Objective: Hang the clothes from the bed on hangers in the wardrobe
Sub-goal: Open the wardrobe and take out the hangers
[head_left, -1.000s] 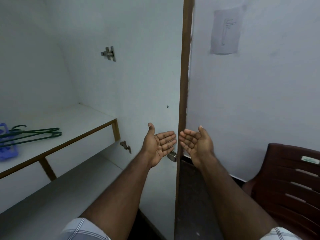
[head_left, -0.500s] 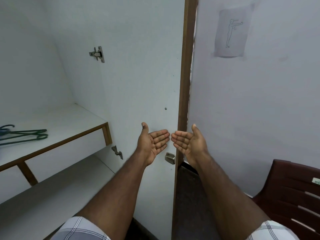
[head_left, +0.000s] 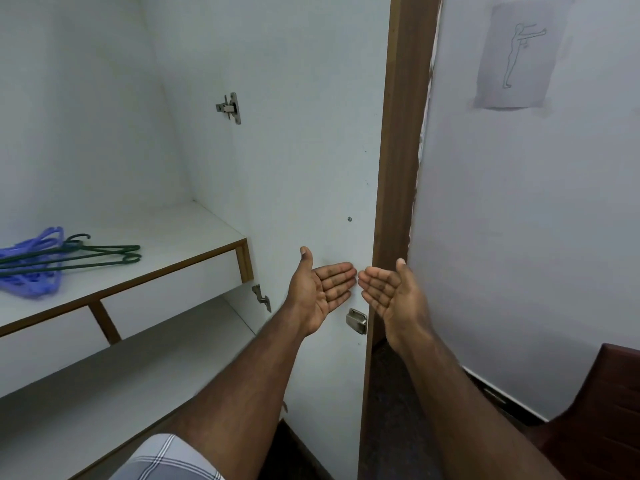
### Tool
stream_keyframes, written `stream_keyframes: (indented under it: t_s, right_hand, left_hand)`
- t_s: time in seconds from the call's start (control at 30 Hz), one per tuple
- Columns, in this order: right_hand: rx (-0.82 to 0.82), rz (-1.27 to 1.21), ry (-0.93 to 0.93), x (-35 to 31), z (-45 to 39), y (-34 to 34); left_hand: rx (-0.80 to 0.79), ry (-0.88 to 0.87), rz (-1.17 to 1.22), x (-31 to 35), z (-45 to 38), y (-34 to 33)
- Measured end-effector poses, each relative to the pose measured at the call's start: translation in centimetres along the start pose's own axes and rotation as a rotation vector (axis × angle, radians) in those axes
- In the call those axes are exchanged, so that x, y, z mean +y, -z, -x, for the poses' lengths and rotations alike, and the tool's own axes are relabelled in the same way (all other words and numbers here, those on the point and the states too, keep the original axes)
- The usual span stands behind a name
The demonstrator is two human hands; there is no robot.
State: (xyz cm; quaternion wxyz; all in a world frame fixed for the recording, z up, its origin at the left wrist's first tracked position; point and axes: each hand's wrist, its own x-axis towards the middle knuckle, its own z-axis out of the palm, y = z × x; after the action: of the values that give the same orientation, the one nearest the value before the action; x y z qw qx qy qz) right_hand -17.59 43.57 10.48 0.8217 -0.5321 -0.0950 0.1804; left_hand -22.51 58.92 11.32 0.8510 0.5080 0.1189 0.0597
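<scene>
Reaching forward at the centre of the frame, the left hand (head_left: 320,292) and the right hand (head_left: 391,294) are held palm up with fingers straight and close together, their fingertips nearly meeting; both are released and hold nothing. Behind the left hand stands the white inner face of the open wardrobe door (head_left: 304,150), and the right hand lies in front of that door's brown edge (head_left: 398,168). Just below and between the hands a small metal latch (head_left: 356,321) sits on the door. Higher on the door, toward the upper middle of the frame, is a metal hinge (head_left: 229,108), and a second hinge (head_left: 261,296) shows lower down, beside the end of the shelf. At the left of the frame, the white wardrobe shelf (head_left: 180,237) with brown trim carries dark green hangers (head_left: 86,256) lying across purple hangers (head_left: 33,268), well apart from the hands. No clothes or bed are in view. On the white wall at the upper right hangs a paper sheet (head_left: 516,53) with a line drawing of a standing figure. A dark brown chair (head_left: 595,420) fills the lower right corner. Checked sleeve fabric (head_left: 166,459) shows at the bottom edge.
</scene>
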Motion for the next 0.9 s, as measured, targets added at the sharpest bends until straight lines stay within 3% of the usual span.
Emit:
stream_keyframes:
  t_s: [0.23, 0.47, 0.9]
  right_hand:
    - [-0.04, -0.054, -0.045, 1.7, 1.1, -2.4]
    - [-0.14, -0.121, -0.173, 4.2, 1.4, -8.4]
    - [-0.38, -0.11, -0.355, 15.6, 3.3, -32.3]
  left_hand:
    - [0.031, -0.003, 0.001, 0.3, 1.2, 1.8]
    - [0.154, -0.043, -0.013, 2.3, 4.3, 7.8]
    - [0.498, -0.171, -0.003, 11.4, 15.2, 30.7]
